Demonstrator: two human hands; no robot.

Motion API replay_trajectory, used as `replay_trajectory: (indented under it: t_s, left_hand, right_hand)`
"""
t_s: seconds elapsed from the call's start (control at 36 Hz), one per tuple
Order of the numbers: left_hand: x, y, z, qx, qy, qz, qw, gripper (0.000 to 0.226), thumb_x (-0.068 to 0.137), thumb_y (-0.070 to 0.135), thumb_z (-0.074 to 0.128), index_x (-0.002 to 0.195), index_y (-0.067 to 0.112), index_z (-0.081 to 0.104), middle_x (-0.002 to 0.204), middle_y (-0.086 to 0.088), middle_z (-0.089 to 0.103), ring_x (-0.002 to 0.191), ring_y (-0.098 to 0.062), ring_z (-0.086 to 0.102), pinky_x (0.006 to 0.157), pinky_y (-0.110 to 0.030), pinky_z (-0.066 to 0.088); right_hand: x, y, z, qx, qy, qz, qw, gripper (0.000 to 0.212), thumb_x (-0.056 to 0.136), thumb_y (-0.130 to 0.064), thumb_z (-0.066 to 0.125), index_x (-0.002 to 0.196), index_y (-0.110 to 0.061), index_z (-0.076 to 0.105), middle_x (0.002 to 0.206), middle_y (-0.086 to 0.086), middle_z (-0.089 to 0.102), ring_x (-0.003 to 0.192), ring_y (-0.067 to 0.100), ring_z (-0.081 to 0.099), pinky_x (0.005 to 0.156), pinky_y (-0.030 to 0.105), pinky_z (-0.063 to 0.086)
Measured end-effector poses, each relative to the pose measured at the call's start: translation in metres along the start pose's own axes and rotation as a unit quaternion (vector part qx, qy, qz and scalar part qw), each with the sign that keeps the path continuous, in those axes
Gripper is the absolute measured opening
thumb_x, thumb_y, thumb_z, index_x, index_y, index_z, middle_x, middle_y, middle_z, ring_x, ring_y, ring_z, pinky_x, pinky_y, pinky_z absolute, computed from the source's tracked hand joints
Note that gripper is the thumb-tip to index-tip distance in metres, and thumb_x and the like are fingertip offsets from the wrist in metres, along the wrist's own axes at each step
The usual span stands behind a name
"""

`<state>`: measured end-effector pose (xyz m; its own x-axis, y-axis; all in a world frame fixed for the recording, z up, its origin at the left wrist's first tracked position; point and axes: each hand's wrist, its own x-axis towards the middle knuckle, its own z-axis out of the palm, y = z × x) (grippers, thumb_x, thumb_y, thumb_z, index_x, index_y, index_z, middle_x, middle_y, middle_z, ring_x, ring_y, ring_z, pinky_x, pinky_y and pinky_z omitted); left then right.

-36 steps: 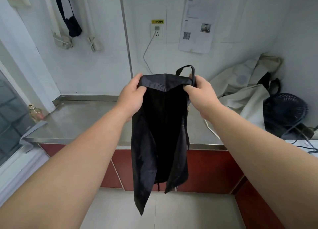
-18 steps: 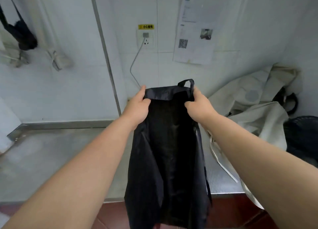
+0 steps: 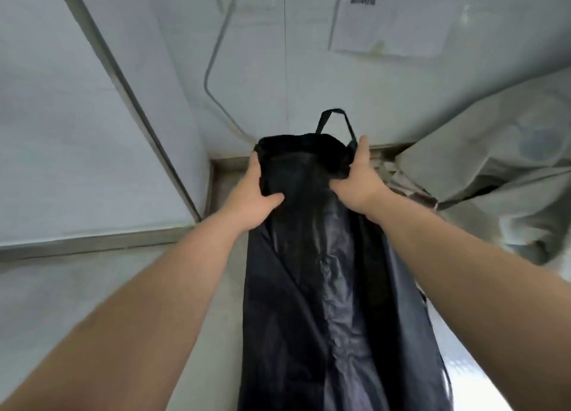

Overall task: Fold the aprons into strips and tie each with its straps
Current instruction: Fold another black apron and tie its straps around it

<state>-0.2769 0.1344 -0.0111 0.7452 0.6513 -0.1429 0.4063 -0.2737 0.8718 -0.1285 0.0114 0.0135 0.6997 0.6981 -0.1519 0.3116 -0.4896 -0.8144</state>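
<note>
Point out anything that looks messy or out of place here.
The pale cloth lies crumpled in a heap on the right, unfolded. On the black apron, gripped at its top by the left hand and right hand, a strap loop sticks up loose.

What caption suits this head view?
The left hand and right hand grip the top of a black apron above a steel counter.

One head-worn wide-angle camera, looked forward and down, sat close over the black apron (image 3: 309, 287), counter (image 3: 68, 293) under it, wall (image 3: 92, 132) beyond it
</note>
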Motion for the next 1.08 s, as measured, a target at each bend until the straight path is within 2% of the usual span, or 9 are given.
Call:
replay_trajectory:
  t_s: [0.11,0.22,0.36,0.5,0.75,0.83,0.92,1.0,1.08]
  left_hand:
    - [-0.020,-0.056,0.038,0.078,-0.036,-0.092,0.992,0.061,0.093,0.017,0.057,0.147,0.020,0.028,0.144,0.001,0.040,0.133,-0.018,0.039,0.101,-0.023,0.034]
    - [-0.046,-0.104,0.060,0.174,-0.014,-0.172,0.970,0.059,0.093,0.024,0.057,0.146,0.018,0.032,0.148,-0.007,0.035,0.132,-0.025,0.039,0.105,-0.028,0.032]
    - [-0.064,-0.133,0.070,0.160,0.076,-0.206,0.962,0.053,0.090,0.028,0.058,0.140,0.020,0.040,0.129,-0.014,0.048,0.110,-0.028,0.052,0.094,-0.033,0.043]
    - [-0.065,-0.139,0.073,0.130,0.170,-0.222,0.951,0.030,0.093,0.023,0.057,0.119,0.008,0.059,0.114,-0.006,0.065,0.106,-0.023,0.059,0.079,-0.021,0.036]
    - [-0.017,-0.151,0.056,0.080,0.274,-0.243,0.927,0.021,0.095,0.019,0.054,0.106,0.008,0.066,0.106,-0.010,0.068,0.103,-0.027,0.061,0.080,-0.023,0.039]
    - [-0.002,-0.153,0.051,0.107,0.268,-0.241,0.927,0.025,0.094,0.019,0.054,0.115,0.010,0.062,0.116,-0.010,0.065,0.108,-0.027,0.059,0.086,-0.026,0.041]
    - [-0.005,-0.155,0.049,0.190,0.241,-0.155,0.939,0.039,0.090,0.016,0.058,0.129,0.015,0.054,0.129,-0.010,0.051,0.113,-0.028,0.053,0.095,-0.034,0.041]
    - [-0.016,-0.159,0.048,0.271,0.170,-0.019,0.947,0.041,0.087,0.008,0.059,0.127,0.015,0.059,0.127,-0.009,0.054,0.113,-0.031,0.049,0.098,-0.037,0.041]
    - [-0.024,-0.162,0.045,0.304,0.084,-0.022,0.949,0.036,0.089,0.008,0.057,0.125,0.012,0.061,0.130,-0.005,0.057,0.117,-0.029,0.050,0.100,-0.032,0.036]
  right_hand:
    - [-0.010,0.056,0.038,-0.101,-0.102,0.061,0.988,0.063,0.096,-0.016,0.050,0.150,-0.017,0.019,0.137,0.012,0.047,0.115,0.029,0.054,0.093,0.035,0.046]
    - [-0.034,0.096,0.072,-0.156,-0.185,0.075,0.967,0.049,0.096,-0.021,0.051,0.143,-0.014,0.038,0.139,0.008,0.048,0.123,0.025,0.050,0.094,0.027,0.040]
    - [-0.053,0.118,0.091,-0.202,-0.248,0.048,0.946,0.056,0.093,-0.032,0.057,0.143,-0.020,0.037,0.147,0.005,0.033,0.131,0.023,0.039,0.104,0.025,0.033]
    - [-0.053,0.128,0.102,-0.252,-0.261,0.005,0.932,0.060,0.093,-0.028,0.059,0.146,-0.024,0.032,0.156,0.003,0.011,0.139,0.026,0.025,0.115,0.032,0.025]
    - [-0.005,0.120,0.111,-0.263,-0.240,-0.018,0.934,0.058,0.093,-0.027,0.058,0.146,-0.026,0.033,0.158,0.010,-0.002,0.145,0.027,0.006,0.118,0.036,0.015]
    - [0.012,0.115,0.113,-0.267,-0.213,-0.037,0.939,0.054,0.096,-0.022,0.054,0.146,-0.024,0.032,0.158,0.011,0.000,0.145,0.027,0.007,0.117,0.032,0.012]
    - [0.016,0.111,0.116,-0.295,-0.214,-0.049,0.930,0.053,0.097,-0.021,0.052,0.146,-0.023,0.032,0.158,0.010,0.005,0.144,0.028,0.012,0.117,0.034,0.017]
    - [0.006,0.107,0.124,-0.307,-0.190,-0.075,0.929,0.045,0.097,-0.023,0.049,0.141,-0.018,0.042,0.147,0.012,0.031,0.131,0.029,0.034,0.109,0.033,0.031]
    - [-0.006,0.102,0.134,-0.227,-0.195,-0.038,0.953,0.038,0.095,-0.033,0.051,0.127,-0.013,0.056,0.124,0.010,0.058,0.111,0.024,0.053,0.087,0.023,0.041]
